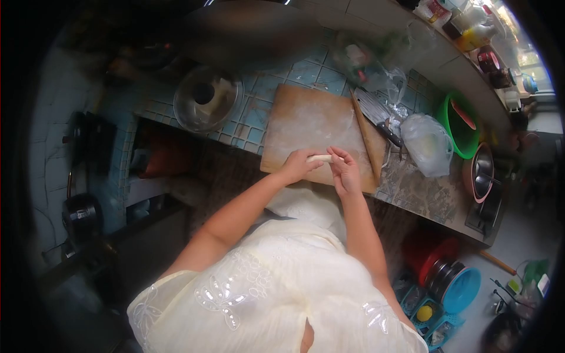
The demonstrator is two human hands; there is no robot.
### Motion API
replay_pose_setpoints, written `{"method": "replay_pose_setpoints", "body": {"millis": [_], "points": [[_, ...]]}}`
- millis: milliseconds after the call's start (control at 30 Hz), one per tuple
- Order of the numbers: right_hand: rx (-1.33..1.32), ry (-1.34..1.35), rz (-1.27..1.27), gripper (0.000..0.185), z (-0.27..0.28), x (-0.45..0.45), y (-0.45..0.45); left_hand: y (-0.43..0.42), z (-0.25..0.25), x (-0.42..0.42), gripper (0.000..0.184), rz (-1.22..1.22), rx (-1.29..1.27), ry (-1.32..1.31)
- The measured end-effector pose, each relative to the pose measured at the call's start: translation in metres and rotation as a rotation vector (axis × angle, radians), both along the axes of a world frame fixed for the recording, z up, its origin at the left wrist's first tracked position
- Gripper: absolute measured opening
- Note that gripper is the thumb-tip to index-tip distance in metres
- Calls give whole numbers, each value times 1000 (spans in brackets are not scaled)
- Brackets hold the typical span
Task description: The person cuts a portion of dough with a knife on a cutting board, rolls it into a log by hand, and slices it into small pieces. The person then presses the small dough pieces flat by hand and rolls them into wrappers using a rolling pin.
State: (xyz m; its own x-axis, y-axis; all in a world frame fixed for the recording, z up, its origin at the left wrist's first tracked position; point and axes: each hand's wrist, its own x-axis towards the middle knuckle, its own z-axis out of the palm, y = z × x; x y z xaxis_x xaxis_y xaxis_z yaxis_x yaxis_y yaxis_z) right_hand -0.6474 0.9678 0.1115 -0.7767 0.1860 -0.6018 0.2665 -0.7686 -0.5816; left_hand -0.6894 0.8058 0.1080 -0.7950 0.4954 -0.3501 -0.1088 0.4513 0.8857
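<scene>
A short pale roll of what looks like dough (319,158) is held level between my two hands, over the near edge of a floured wooden board (312,117). My left hand (299,166) is closed on the roll's left end. At the other end, the fingers of my right hand (345,170) pinch it. Flour dust whitens the middle of the board, and a wooden strip (366,138) lies along its right side. How far the roll reaches inside my fingers is hidden.
A metal lid with a dark knob (209,99) sits left on the tiled counter. Right of the board lie a knife (389,134), a filled plastic bag (426,144), a green basin (458,125) and a pink-rimmed bowl (481,172). Jars line the sill. Basins stand low right.
</scene>
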Motion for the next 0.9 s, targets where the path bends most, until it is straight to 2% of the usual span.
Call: {"method": "replay_pose_setpoints", "body": {"millis": [33, 67, 133, 267, 333, 367, 433, 467, 533, 567, 633, 667, 733, 767, 833, 867, 900], "points": [[88, 49, 95, 24, -7, 1, -3, -6, -6, -8, 33, 62, 23, -170], [85, 36, 87, 24, -15, 0, -5, -13, -12, -14, 33, 53, 20, -183], [196, -2, 146, 24, -21, -10, -9, -24, -22, -25, 30, 221, 255, -365], [312, -25, 161, 21, -40, -24, -10, -36, -34, -46, 27, 251, 293, -434], [883, 54, 381, 29, -56, -28, -11, -38, -40, -55, 38, 140, 48, -251], [878, 33, 377, 29, -64, -23, -15, -40, -44, -52, 38, 128, 43, -268], [1727, 254, 336, 43, -73, -19, -21, -40, -48, -49, 54, 18, -525, 561], [1725, 240, 337, 43, -78, -14, -30, -41, -53, -47, 54, 7, -523, 555], [1802, 244, 628, 59, -72, -7, -59, -40, -61, -42, 62, -137, -289, 653], [1800, 230, 628, 59, -72, -12, -62, -33, -64, -40, 62, -147, -285, 647], [1846, 185, 866, 59, -76, -29, -58, -12, -66, -44, 61, -247, -205, 600], [1849, 170, 860, 59, -82, -41, -50, -4, -71, -55, 61, -258, -196, 600], [1949, 309, 771, 55, -96, -71, -26, 22, -86, -99, 67, -226, -416, 682], [1954, 296, 766, 55, -96, -76, -15, 32, -90, -116, 67, -235, -407, 684], [1958, 212, 552, 53, -88, -74, 5, 41, -94, -134, 77, -159, -467, 768], [1960, 202, 555, 53, -81, -65, 16, 36, -95, -125, 77, -164, -461, 763], [2032, 59, 447, 53, -71, -51, 29, 25, -96, -107, 80, -278, -439, 741]]}}
